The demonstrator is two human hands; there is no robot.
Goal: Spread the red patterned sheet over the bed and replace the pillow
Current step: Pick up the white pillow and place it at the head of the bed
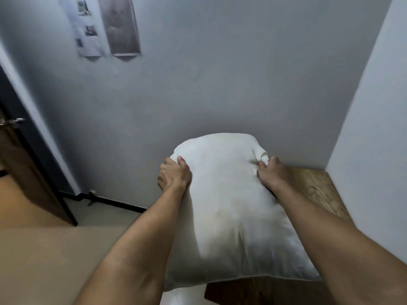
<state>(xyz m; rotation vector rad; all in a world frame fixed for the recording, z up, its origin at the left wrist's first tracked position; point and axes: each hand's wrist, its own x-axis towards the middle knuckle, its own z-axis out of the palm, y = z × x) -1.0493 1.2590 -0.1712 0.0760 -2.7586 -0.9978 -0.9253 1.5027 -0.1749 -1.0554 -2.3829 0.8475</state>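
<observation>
White and softly stuffed, the pillow (231, 205) fills the lower middle of the frame, held out in front of the person. The left hand (174, 175) grips its upper left corner, thumb on the near face and fingers curled behind the edge. The right hand (272, 172) pinches a bunched tuft of fabric at the upper right corner. Beneath and to the right lies a wooden surface (312, 188) set into the corner of the grey wall (220, 84). I cannot tell whether the pillow rests on it or hangs just above. Neither the bed nor the red patterned sheet shows anywhere, so how far the spreading has come cannot be judged.

The weaker hold is on the right: only a fold of cloth is taken, and I judge that a quick swing could let it slide out, dropping that side. The pillow's bulk also hides whatever is directly below it, so its bottom edge might snag the wood's near corner. At the left of the frame a dark door (26, 168) stands open over the tan floor (44, 249), and a wide turn that way could brush the pillow against it. Blurred posters (105, 27) hang at upper left.
</observation>
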